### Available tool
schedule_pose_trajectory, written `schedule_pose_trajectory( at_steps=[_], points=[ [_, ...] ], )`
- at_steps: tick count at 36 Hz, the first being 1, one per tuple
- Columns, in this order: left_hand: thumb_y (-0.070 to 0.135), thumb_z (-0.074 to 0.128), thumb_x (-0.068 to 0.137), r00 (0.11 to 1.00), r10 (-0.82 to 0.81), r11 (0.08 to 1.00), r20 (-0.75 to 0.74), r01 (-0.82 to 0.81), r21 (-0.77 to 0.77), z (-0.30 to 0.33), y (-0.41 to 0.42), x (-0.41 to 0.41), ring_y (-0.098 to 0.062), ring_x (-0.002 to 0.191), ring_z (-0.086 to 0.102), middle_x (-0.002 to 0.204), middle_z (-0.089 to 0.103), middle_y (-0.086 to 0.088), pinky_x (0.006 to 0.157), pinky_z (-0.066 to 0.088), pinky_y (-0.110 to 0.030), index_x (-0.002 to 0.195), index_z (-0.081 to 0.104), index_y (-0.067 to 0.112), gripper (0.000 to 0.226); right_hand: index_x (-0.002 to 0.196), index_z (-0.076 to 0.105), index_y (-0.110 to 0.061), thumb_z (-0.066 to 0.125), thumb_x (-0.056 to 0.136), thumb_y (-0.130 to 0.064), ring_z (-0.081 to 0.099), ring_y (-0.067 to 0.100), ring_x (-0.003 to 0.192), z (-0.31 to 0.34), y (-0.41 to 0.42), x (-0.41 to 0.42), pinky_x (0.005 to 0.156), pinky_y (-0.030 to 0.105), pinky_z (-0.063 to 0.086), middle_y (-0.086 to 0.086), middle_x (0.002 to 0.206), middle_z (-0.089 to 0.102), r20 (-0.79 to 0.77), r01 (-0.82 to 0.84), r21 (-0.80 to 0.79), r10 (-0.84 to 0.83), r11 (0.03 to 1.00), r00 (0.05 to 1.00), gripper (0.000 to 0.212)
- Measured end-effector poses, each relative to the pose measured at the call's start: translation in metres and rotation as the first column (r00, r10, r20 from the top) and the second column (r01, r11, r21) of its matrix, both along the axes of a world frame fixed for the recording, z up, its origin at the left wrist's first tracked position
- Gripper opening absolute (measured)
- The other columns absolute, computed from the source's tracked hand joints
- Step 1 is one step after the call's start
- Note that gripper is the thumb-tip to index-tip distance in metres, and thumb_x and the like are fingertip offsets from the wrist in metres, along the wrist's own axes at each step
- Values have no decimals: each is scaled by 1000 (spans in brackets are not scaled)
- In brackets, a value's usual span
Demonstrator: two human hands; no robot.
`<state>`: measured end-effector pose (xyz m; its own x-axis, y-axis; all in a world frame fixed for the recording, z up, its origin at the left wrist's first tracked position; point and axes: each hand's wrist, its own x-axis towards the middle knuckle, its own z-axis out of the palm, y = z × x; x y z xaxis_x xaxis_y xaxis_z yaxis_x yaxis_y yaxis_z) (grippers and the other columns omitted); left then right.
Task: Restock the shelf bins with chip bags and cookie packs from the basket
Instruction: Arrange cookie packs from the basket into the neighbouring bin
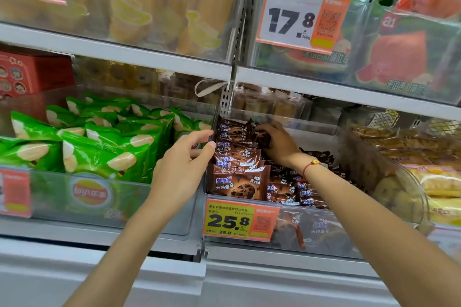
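Where hands (224,157) reach, clear bins (174,207), white shelves (124,55), price tags (237,219)

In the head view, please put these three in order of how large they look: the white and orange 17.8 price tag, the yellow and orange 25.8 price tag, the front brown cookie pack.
1. White and orange 17.8 price tag, largest.
2. Yellow and orange 25.8 price tag.
3. Front brown cookie pack; close to the second, so this order is unsure.

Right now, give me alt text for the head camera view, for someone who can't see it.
A person's right hand grips a brown cookie pack at the back of a clear shelf bin of cookie packs, while the left hand steadies the upright row of packs. Left of it sits a bin of green chip bags.
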<state>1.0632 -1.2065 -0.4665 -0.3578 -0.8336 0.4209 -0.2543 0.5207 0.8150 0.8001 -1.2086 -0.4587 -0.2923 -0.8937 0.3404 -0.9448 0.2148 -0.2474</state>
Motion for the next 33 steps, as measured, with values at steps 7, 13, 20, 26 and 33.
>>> schedule_pose_trajectory(
  at_steps=[7,13,20,26,33],
  points=[
    [39,46,98,1000,8,1000,21,-8,-20,3,7,2,2,97,52,125,57,17,84,42,-29,130,53,35,33,135,48,-26,66,87,-15,46,27,125,21,51,21,103,34,41,6,143,39,65,-6,-3,6,1000,998,52],
    [41,47,98,999,48,999,-11,-48,-16,6,17,3,-11,105,60,121,63,5,89,49,-36,127,55,29,33,123,59,-25,65,87,-17,56,14,91,23,121,59,78,27,45,1,118,56,34,5,-105,-2,994,999,37],
    [32,54,95,979,157,970,-130,-177,-165,5,47,16,-11,95,58,109,61,8,78,50,-36,118,58,24,24,100,64,-26,64,85,-13,46,8,73,5,196,106,66,26,38,-8,82,55,96,39,-321,-9,946,995,20],
    [34,58,91,981,108,961,-163,-145,-234,-22,110,22,-7,85,55,93,61,14,70,46,-30,102,59,32,11,92,66,-26,64,84,-16,51,2,70,-39,227,122,63,22,40,-9,80,61,206,60,-64,-45,996,978,13],
    [29,59,89,981,-58,997,186,66,-36,-113,168,31,-6,83,58,86,60,17,69,46,-26,95,64,32,9,113,66,-18,58,90,-18,58,20,102,-109,258,132,80,25,42,6,113,64,163,-69,577,-32,814,986,25]
  ],
)
